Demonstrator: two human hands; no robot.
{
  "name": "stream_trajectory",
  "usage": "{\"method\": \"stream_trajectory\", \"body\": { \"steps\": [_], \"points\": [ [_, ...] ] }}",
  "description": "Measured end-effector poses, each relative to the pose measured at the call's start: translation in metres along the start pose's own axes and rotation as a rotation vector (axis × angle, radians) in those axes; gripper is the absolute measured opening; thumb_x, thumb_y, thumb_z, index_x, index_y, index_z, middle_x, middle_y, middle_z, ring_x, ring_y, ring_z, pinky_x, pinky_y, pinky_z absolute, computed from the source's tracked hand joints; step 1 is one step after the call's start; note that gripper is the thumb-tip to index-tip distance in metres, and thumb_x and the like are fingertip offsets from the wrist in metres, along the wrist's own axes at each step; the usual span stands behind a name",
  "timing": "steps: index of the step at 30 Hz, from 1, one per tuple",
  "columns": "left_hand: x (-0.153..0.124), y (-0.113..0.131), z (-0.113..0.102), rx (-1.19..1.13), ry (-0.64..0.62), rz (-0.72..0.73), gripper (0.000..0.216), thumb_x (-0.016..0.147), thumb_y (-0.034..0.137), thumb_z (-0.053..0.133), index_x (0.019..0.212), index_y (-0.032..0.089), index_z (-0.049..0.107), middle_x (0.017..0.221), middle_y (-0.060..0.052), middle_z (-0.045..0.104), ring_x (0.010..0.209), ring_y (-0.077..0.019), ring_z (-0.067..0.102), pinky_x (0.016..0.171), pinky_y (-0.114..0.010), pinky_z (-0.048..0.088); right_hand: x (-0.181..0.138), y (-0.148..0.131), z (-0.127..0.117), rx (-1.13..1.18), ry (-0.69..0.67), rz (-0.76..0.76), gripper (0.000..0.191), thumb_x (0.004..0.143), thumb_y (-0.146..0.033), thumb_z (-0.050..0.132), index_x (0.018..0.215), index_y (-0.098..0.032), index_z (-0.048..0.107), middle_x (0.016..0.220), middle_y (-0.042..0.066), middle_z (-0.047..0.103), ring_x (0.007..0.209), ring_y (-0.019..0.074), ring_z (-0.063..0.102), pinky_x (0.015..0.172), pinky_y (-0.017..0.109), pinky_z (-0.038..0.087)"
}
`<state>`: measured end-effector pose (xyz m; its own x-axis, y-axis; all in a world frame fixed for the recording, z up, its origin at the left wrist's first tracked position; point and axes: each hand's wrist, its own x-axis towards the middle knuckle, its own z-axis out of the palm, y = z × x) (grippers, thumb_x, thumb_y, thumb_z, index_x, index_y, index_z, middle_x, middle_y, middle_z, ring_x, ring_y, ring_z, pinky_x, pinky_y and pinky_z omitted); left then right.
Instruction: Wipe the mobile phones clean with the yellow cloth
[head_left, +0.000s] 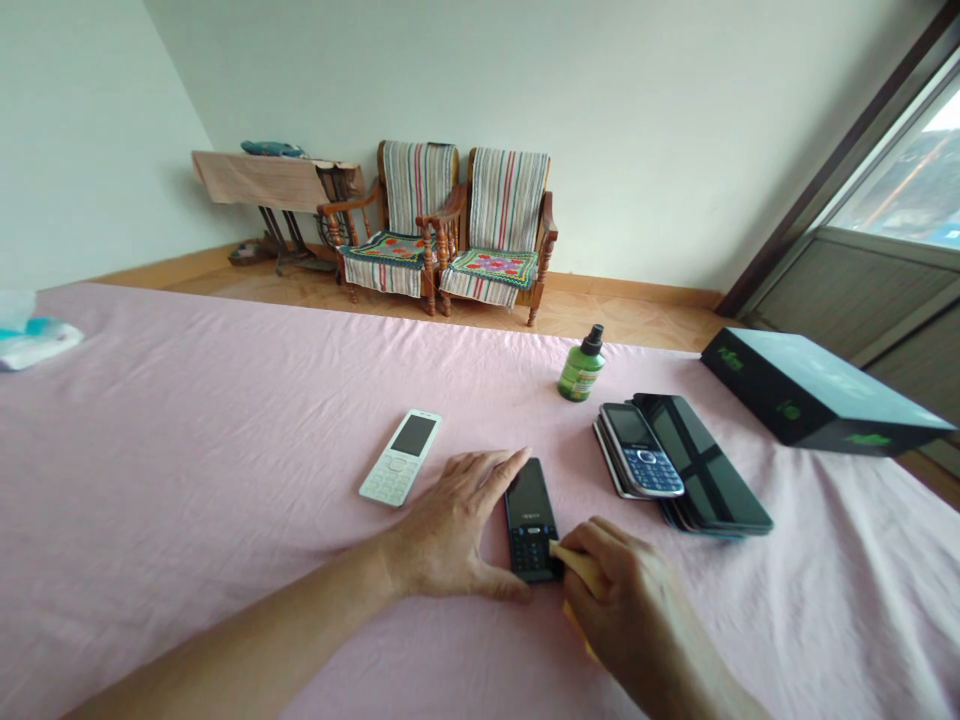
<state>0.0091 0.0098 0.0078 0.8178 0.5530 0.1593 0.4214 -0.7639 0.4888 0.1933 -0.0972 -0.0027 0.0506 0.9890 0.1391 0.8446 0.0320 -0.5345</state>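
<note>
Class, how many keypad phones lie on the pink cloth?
3: white phone farthest left, black phone between left hand and right hand, blue-keyed phone atop the stack, which may hide more.

1 white keypad phone [401,457], 1 black keypad phone [530,520], 1 blue-keyed phone [643,462], 1 stack of slab phones [712,485], 1 yellow cloth [574,560], 1 spray bottle [581,368], 1 black box [817,390]
</note>
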Motion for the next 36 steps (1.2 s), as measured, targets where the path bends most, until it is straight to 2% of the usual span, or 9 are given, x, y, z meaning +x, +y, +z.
{"method": "stream_trajectory", "body": {
  "steps": [6, 16, 25, 31, 33, 36],
  "points": [
    [-0.001, -0.001, 0.002, -0.03, 0.028, 0.008, 0.108, 0.062, 0.059, 0.074, 0.147, 0.023, 0.018, 0.144, -0.012, 0.038, 0.131, -0.0329, 0.035, 0.108, -0.049, 0.026, -0.001, -0.008, -0.002, 0.024, -0.018, -0.067, 0.018, 0.074, -0.008, 0.045, 0.066, -0.019, 0.056, 0.065, 0.001, 0.057, 0.059, 0.0143, 0.054, 0.054, 0.025, 0.029],
    [-0.001, 0.0, 0.002, -0.029, 0.051, 0.028, 0.109, 0.06, 0.056, 0.077, 0.147, 0.024, 0.018, 0.142, -0.011, 0.04, 0.13, -0.0324, 0.036, 0.108, -0.048, 0.027, 0.001, -0.014, 0.002, 0.069, -0.029, -0.042, 0.022, 0.073, -0.005, 0.047, 0.065, -0.02, 0.06, 0.065, 0.001, 0.056, 0.059, 0.0132, 0.053, 0.054, 0.024, 0.03],
    [0.0, -0.003, 0.005, -0.032, 0.073, 0.045, 0.11, 0.056, 0.043, 0.081, 0.145, 0.021, 0.022, 0.142, -0.011, 0.041, 0.129, -0.0306, 0.038, 0.109, -0.045, 0.028, 0.005, -0.024, 0.009, 0.118, -0.029, -0.102, 0.025, 0.076, -0.004, 0.049, 0.072, -0.021, 0.067, 0.071, 0.001, 0.062, 0.063, 0.0131, 0.056, 0.057, 0.023, 0.034],
    [-0.001, -0.004, 0.007, -0.032, 0.07, 0.049, 0.108, 0.058, 0.037, 0.08, 0.146, 0.022, 0.019, 0.143, -0.011, 0.039, 0.13, -0.0305, 0.037, 0.11, -0.045, 0.027, 0.005, -0.024, 0.012, 0.142, -0.057, -0.166, 0.024, 0.078, -0.005, 0.05, 0.068, -0.021, 0.065, 0.07, 0.0, 0.061, 0.065, 0.0131, 0.056, 0.059, 0.024, 0.035],
    [-0.001, -0.003, 0.005, -0.04, 0.063, 0.026, 0.11, 0.057, 0.039, 0.08, 0.146, 0.023, 0.018, 0.143, -0.011, 0.038, 0.13, -0.0313, 0.036, 0.11, -0.047, 0.027, 0.005, -0.019, 0.007, 0.194, -0.048, -0.145, 0.023, 0.08, -0.007, 0.051, 0.072, -0.021, 0.067, 0.071, -0.001, 0.062, 0.065, 0.0132, 0.057, 0.06, 0.023, 0.036],
    [-0.002, 0.0, 0.003, -0.061, 0.044, -0.008, 0.114, 0.055, 0.045, 0.081, 0.147, 0.025, 0.016, 0.144, -0.012, 0.036, 0.131, -0.0332, 0.034, 0.109, -0.049, 0.028, 0.006, -0.01, -0.005, 0.249, 0.007, -0.029, 0.019, 0.081, -0.012, 0.051, 0.076, -0.02, 0.067, 0.069, 0.0, 0.062, 0.064, 0.0138, 0.058, 0.057, 0.023, 0.038]
  ]
}}
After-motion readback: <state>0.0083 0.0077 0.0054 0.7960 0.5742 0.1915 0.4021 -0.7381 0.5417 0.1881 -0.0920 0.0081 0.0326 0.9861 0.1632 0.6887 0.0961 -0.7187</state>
